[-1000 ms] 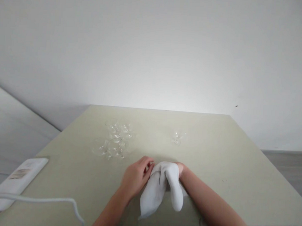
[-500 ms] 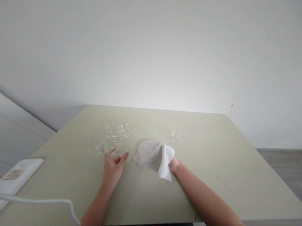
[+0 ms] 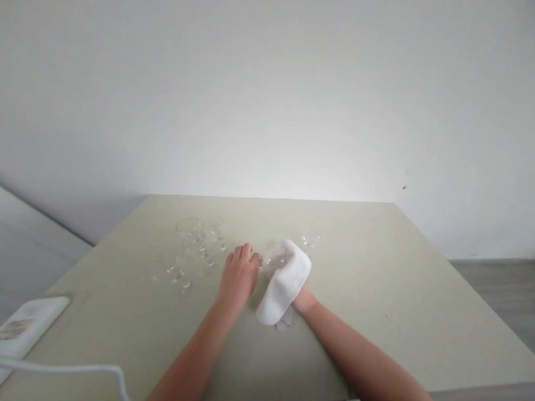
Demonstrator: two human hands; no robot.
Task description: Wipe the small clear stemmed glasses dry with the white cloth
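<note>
My left hand is closed, its fingers pinching the stem end of a clear stemmed glass tilted on its side. The glass's bowl points right, into a white cloth. Draped over my right hand, the cloth hides its fingers; only the wrist and the heel of the hand show. To the left of my hands stand several clear stemmed glasses in a loose cluster. Another clear glass is on the table behind the cloth, partly covered by it.
The pale green table reaches back to a white wall. A flat white box or packet with a printed picture lies at the left edge. A white cable crosses the lower left corner.
My left hand has moved right from the cluster with a glass, bringing its bowl to the cloth. The cloth has folded around toward the bowl; the view has shifted slightly.
</note>
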